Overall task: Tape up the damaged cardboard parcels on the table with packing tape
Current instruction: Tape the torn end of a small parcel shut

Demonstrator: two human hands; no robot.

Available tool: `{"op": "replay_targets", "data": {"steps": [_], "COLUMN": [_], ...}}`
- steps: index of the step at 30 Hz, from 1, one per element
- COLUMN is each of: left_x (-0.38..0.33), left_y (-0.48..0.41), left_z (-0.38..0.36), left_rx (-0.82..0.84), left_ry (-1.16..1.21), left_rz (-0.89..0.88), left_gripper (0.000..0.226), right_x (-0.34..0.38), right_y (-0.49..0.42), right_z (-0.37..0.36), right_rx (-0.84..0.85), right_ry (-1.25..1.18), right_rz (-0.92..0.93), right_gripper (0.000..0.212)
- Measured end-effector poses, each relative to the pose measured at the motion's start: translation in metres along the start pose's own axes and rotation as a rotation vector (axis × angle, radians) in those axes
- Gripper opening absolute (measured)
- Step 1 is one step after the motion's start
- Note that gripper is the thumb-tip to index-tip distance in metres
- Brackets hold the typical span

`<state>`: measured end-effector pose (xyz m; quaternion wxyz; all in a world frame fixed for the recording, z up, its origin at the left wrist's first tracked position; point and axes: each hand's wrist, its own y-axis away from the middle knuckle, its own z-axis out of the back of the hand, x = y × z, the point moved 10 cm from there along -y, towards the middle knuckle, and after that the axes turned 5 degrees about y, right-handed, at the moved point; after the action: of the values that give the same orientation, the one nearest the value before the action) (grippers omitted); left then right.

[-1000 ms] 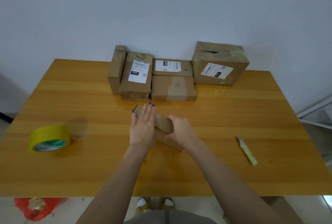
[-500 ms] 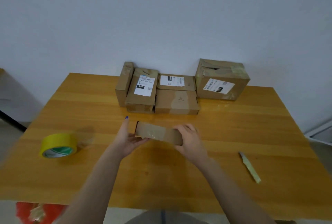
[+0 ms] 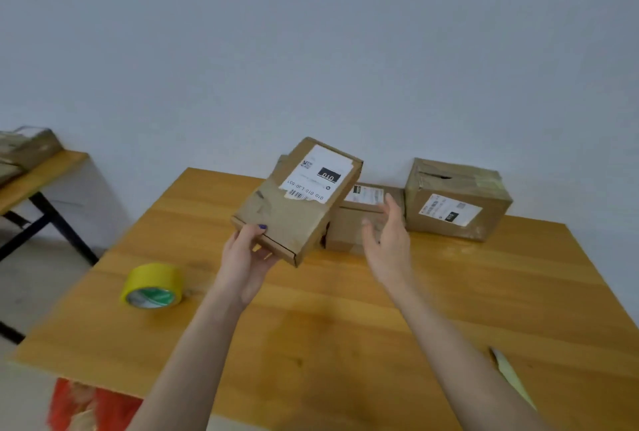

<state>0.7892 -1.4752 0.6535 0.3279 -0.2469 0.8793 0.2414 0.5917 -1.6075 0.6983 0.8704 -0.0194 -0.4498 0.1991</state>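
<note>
A flat cardboard parcel (image 3: 297, 200) is held up above the desk (image 3: 345, 320) by the left hand (image 3: 247, 258). It is gripped at its near corner, with the thumb, its nail painted purple, laid on the top face and the fingers tucked beneath. The parcel is tilted, and its white shipping label is turned toward the camera. The right hand (image 3: 387, 240) is raised just right of the parcel, apart from it, with the fingers loosely spread and nothing held; it is blurred.

A yellow roll of packing tape (image 3: 152, 285) is seen on the desk's left part, well apart from the parcel. More parcels (image 3: 361, 216) are lined along the far edge by the wall, partly hidden by the held one, and a larger cardboard box (image 3: 456, 200) with a torn top is set at their right. A pale green cutter (image 3: 511, 378) is laid near the right forearm. A red bag (image 3: 86, 410) is glimpsed below the near edge.
</note>
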Motion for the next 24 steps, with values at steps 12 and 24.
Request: {"op": "replay_targets", "data": {"steps": [12,24], "left_x": [-0.057,-0.198], "left_y": [-0.014,-0.114], "left_z": [0.049,0.208], "left_rx": [-0.105,-0.134], "left_ry": [0.057,-0.286], "left_rz": [-0.264,-0.201], "left_gripper": [0.049,0.049], "right_x": [0.109,0.189], "right_y": [0.026,0.0], "right_z": [-0.142,-0.341], "right_rx": [0.592,0.557], "right_ry": [-0.327,-0.325], "right_rz": [-0.015,-0.151], "right_gripper": [0.056,0.057]}}
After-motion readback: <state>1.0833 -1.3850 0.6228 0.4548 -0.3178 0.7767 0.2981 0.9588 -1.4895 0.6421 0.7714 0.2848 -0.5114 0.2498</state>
